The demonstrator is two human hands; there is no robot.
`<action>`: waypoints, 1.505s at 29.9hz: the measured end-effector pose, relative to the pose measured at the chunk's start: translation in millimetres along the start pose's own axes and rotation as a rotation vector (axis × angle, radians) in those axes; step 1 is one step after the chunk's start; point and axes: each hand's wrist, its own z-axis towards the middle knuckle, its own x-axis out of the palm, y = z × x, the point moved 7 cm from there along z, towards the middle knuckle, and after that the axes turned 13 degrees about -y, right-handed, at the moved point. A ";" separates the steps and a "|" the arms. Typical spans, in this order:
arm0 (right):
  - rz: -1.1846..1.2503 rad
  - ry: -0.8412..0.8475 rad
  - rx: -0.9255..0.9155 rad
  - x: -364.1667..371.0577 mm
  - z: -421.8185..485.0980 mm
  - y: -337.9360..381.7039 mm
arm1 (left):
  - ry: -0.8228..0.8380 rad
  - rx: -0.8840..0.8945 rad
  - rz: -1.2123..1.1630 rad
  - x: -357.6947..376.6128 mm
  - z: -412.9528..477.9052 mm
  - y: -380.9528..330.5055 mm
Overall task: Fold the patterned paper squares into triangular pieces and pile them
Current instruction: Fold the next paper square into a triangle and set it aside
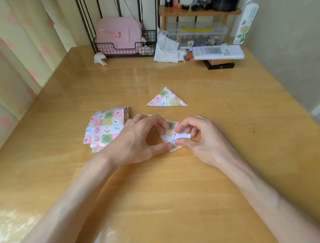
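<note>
One clear box (196, 34) at the back of the bench (161, 189) holds small dark pieces. The left hand (137, 140) and right hand (201, 137), fingers curled, each pinch a half-folded paper square (168, 132) near the stack (103, 130) and a folded triangle (166, 99).

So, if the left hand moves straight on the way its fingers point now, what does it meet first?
Probably the right hand. The left hand points across the patterned paper that both hands pinch, and the right hand's fingers lie just beyond, seemingly at the same height.
</note>
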 end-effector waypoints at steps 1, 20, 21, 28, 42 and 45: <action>0.039 -0.033 0.020 -5.2 2.7 -0.2 | -0.021 0.003 0.006 1.6 0.2 -1.3; 0.170 -0.018 0.137 -17.9 4.7 2.7 | -0.268 0.034 0.049 5.8 -0.5 -10.1; 0.180 -0.008 0.145 -18.4 4.4 3.6 | -0.275 0.028 0.060 6.2 -1.1 -9.8; 0.035 0.146 0.066 -32.5 2.0 6.9 | -0.294 0.006 0.003 -0.4 -2.1 -15.5; -0.092 0.168 -0.331 -34.5 -2.9 18.3 | -0.351 0.199 0.202 -9.8 4.6 -14.1; -0.090 0.186 -0.322 -30.4 -4.1 17.7 | -0.139 0.266 0.084 -2.8 3.6 -17.1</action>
